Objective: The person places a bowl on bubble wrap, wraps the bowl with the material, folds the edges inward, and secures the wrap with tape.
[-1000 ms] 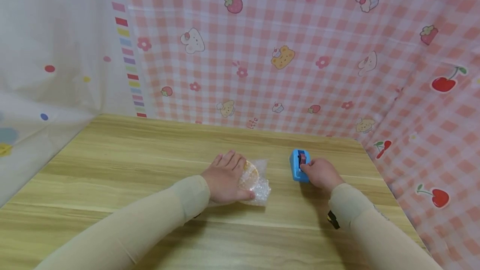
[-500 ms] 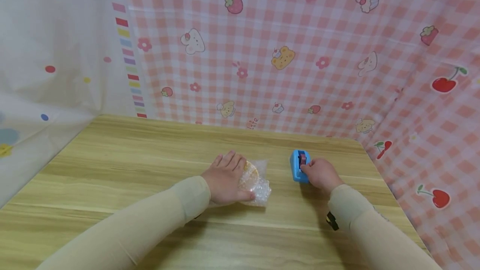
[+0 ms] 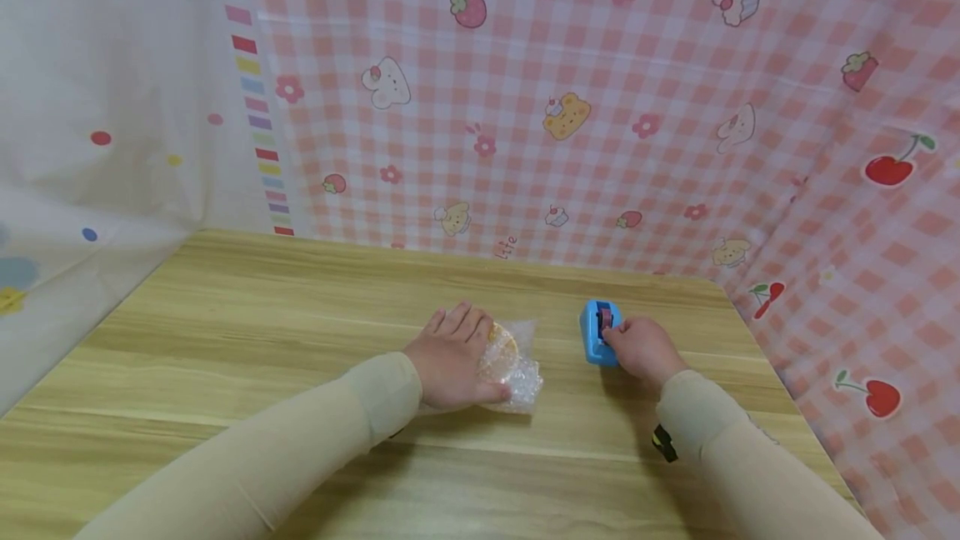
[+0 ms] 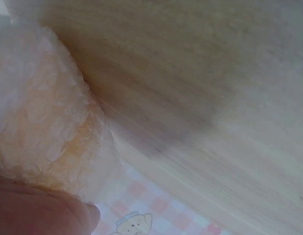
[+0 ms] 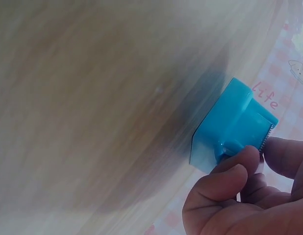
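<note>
My left hand (image 3: 450, 358) lies over a bubble-wrapped package (image 3: 513, 373), pressing it to the table, fingers stretched across its top and thumb along the near side. Something round with an orange rim shows through the wrap; the rest is under the hand. In the left wrist view, the bubble wrap (image 4: 48, 103) bulges beside a fingertip (image 4: 88, 215). To the right, a light blue tape dispenser (image 3: 588, 340) stands on the table. My right hand (image 3: 647, 348) is at its toothed cutting edge, thumb and finger pinching what looks like the clear tape end (image 5: 261, 165).
A wood-grain table (image 3: 285, 307) carries everything. Behind it hangs a pink checked cloth (image 3: 517, 182), which continues along the right side. A white dotted sheet (image 3: 150, 90) hangs at the left. Below the right cuff, a small black piece (image 3: 664, 443) shows.
</note>
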Tool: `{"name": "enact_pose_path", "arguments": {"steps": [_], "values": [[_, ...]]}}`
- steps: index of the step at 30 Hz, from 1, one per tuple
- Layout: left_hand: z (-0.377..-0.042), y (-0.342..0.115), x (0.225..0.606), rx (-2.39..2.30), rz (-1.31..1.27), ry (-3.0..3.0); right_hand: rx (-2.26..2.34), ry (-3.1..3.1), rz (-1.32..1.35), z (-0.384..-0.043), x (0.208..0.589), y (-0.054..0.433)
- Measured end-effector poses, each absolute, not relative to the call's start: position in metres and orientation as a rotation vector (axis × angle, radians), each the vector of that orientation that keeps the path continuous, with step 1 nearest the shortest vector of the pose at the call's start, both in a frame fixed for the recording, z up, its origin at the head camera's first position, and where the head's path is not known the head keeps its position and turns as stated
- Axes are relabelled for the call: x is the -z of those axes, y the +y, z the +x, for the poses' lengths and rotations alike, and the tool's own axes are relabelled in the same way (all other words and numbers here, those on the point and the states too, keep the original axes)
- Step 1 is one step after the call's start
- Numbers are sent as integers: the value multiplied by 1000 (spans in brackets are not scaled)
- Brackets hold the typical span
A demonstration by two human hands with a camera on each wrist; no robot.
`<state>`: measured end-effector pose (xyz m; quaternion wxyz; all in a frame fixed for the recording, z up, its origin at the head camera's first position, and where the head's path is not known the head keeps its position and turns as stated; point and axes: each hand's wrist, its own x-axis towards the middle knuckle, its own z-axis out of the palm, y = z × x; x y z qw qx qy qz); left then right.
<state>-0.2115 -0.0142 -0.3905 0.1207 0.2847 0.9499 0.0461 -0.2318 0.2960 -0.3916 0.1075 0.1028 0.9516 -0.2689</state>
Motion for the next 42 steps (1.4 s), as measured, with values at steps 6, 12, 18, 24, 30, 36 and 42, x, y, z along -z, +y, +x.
{"name": "enact_pose_path", "arguments": {"steps": [6, 12, 18, 24, 30, 36, 42], "values": [[-211, -14, 390, -133, 831, 2772, 784, 2817, 292, -231, 391, 296], [-211, -14, 389, -139, 836, 2779, 775, 2817, 299, -232, 391, 296], [-212, -14, 390, -140, 838, 2786, 786, 2814, 302, -231, 390, 295], [-211, -13, 390, -140, 835, 2784, 789, 2816, 302, -230, 389, 293], [-211, -13, 390, -134, 838, 2786, 820, 2796, 323, -231, 390, 291], [-212, -13, 389, -135, 835, 2786, 901, 2762, 363, -230, 390, 290], [-211, -14, 389, -137, 837, 2786, 993, 2709, 414, -229, 390, 289]]}}
